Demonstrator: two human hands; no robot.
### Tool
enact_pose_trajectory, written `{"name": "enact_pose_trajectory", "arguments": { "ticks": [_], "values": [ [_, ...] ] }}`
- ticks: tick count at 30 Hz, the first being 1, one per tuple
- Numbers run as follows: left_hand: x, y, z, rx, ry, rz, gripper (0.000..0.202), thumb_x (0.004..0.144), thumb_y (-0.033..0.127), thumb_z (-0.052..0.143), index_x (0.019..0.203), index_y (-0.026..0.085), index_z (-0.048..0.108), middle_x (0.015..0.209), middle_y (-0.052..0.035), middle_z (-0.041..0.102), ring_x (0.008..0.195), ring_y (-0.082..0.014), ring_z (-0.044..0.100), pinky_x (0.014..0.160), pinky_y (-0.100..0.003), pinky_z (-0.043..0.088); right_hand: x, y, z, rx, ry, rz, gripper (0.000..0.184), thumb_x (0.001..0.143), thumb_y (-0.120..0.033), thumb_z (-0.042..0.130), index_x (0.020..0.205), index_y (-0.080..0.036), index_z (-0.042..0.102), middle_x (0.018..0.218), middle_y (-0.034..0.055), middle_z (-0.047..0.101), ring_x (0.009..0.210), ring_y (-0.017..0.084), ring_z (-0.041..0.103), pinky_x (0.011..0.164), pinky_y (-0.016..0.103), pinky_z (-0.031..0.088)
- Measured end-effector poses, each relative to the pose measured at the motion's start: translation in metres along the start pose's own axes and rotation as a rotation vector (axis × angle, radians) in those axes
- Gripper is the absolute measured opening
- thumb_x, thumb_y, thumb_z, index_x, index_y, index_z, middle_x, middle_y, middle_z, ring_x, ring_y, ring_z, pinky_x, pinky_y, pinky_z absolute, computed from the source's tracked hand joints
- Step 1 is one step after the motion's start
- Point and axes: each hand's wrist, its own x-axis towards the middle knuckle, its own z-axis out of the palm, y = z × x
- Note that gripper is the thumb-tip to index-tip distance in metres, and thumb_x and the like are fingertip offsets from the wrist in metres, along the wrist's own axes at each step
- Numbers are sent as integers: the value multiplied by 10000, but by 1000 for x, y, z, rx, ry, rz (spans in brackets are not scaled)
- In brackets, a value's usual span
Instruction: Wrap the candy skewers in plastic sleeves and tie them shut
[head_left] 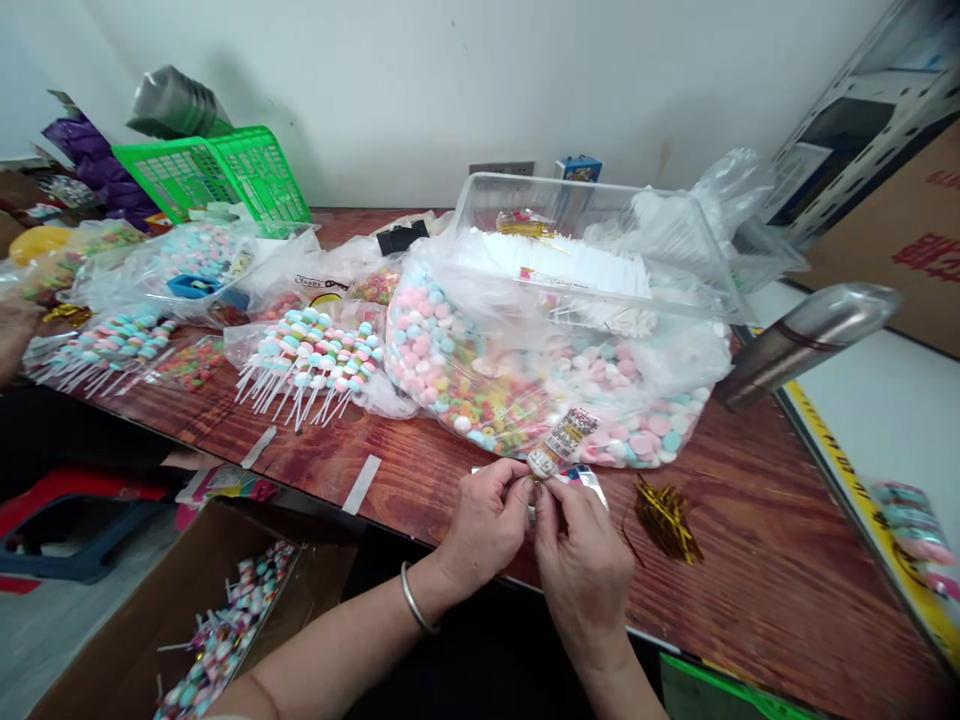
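Note:
My left hand point(482, 520) and my right hand point(581, 555) meet at the table's front edge, both pinched on a small clear candy packet point(564, 452) with a printed label. A silver bangle sits on my left wrist. The packet's neck is held between my fingertips, what may be a gold tie at it. A loose bunch of gold twist ties point(666, 518) lies on the wooden table point(765, 570) just right of my right hand. Behind the packet is a big clear bag of pastel marshmallow candies point(480, 370).
Finished candy skewers point(311, 365) lie in a pile to the left, more further left. A clear plastic bin point(600, 240) of white sticks stands behind the big bag. A green basket point(217, 175) is at the back left. A cardboard box point(172, 620) with wrapped skewers sits below the table.

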Motion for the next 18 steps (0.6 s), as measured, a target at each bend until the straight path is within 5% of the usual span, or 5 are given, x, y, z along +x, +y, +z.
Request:
{"name": "enact_pose_trajectory", "arguments": {
  "ticks": [3, 6, 11, 14, 18],
  "values": [
    [1, 1, 0, -161, -64, -40, 240, 881, 332, 537, 945, 148, 678, 763, -38, 656, 661, -146, 571, 646, -257, 456, 5, -1, -6, 170, 14, 79, 130, 906, -241, 524, 801, -199, 589, 700, -2, 605, 628, 130, 560, 609, 241, 436],
    [3, 7, -3, -433, -232, -91, 299, 839, 319, 603, 1077, 151, 669, 935, -69, 687, 850, -181, 617, 802, -293, 473, 9, -2, -19, 275, -14, 101, 130, 876, -213, 567, 746, -207, 566, 648, -32, 547, 564, 107, 497, 548, 222, 402],
    [1, 24, -12, -938, -486, -114, 524, 856, 508, 496, 1257, 190, 605, 1264, -117, 615, 1203, -295, 524, 1057, -447, 328, 8, -5, -46, 242, -97, -115, 57, 876, -172, 573, 831, -206, 586, 715, -7, 581, 644, 114, 560, 616, 222, 434],
    [0, 36, -20, -892, -525, -47, 740, 883, 677, 208, 1015, 169, 730, 1385, -114, 529, 1239, -328, 497, 1081, -487, 296, 5, -1, -60, 101, -77, -182, 56, 884, -172, 572, 923, -197, 604, 811, 37, 638, 735, 145, 613, 698, 251, 462],
    [1, 49, -34, -412, -614, 136, 880, 871, 701, 57, 809, 175, 760, 1451, -65, 477, 1375, -315, 342, 1160, -460, 147, 5, 13, -73, -41, 26, -274, 124, 866, -145, 599, 980, -190, 617, 841, 67, 683, 749, 176, 638, 756, 304, 469]
  ]
}}
